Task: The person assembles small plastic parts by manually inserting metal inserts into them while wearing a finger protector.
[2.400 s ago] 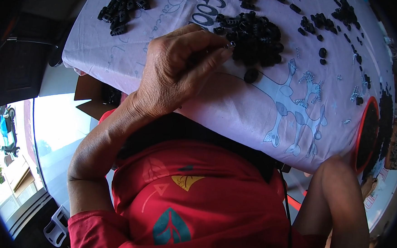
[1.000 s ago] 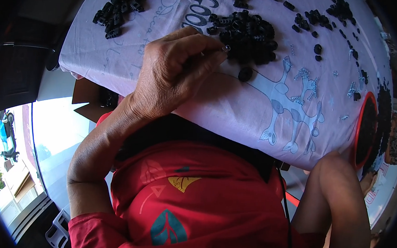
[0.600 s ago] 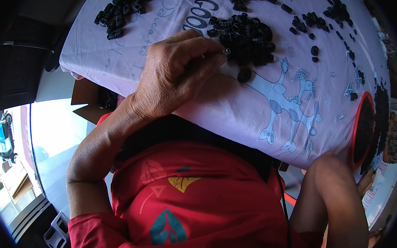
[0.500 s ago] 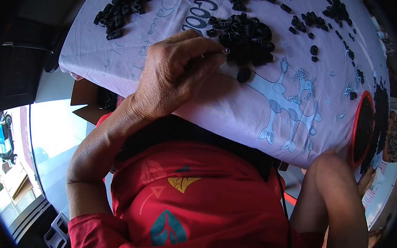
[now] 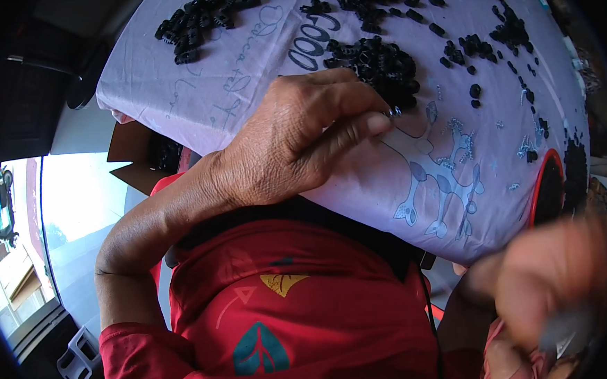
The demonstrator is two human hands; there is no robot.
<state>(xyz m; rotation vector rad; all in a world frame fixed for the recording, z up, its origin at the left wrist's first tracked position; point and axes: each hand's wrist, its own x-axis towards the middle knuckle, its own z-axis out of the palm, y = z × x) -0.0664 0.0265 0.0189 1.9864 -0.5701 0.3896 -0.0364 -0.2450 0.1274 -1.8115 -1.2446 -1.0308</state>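
My left hand [image 5: 314, 133] is closed in a pinch over the near side of the table. A tiny shiny metal spring [image 5: 396, 111] sticks out from its thumb and fingertips. Just beyond the fingertips lies a heap of small black plastic pieces [image 5: 386, 66], ridged and barrel-like. At the lower right, off the table's edge, my right hand [image 5: 556, 278] is smeared by motion, so its fingers cannot be read. A blurred grey patch [image 5: 568, 327] shows below it; what it is I cannot make out. Loose springs [image 5: 459, 142] lie on the printed cloth.
A pale printed cloth [image 5: 241, 75] covers the table. Another pile of black pieces [image 5: 193, 26] lies far left, with more scattered far right. A red-rimmed round container [image 5: 532, 207] stands at the right edge. An open cardboard box [image 5: 126, 148] sits below the table's left side.
My left hand has moved right and a little nearer, still pinching the spring. My right hand has come up into view at the lower right, moving fast. The whole view has shifted slightly.
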